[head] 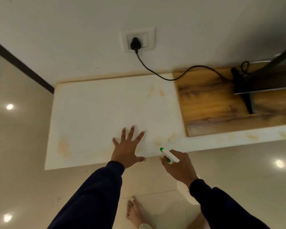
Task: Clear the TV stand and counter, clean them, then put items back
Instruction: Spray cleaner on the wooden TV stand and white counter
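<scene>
White counter (pixel 96 113) lies bare and stained yellow, so we're in the cleaning step. Left hand (pixel 128 147) rests flat near the front edge, fingers spread; right hand (pixel 178 166) has its grip wrapped round the spray bottle (pixel 169 155) (green nozzle aimed at the stains). Next: squeeze, then wipe.

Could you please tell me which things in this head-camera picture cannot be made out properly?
- Spray bottle: only the nozzle end shows; the right hand covers its body and the grip.
- TV: cut off by the right edge.
- Cable end: lost behind the TV's stand.
- White object on the floor: mostly hidden by the right sleeve.
- Whether the spread left hand touches the counter: unclear from above.
</scene>
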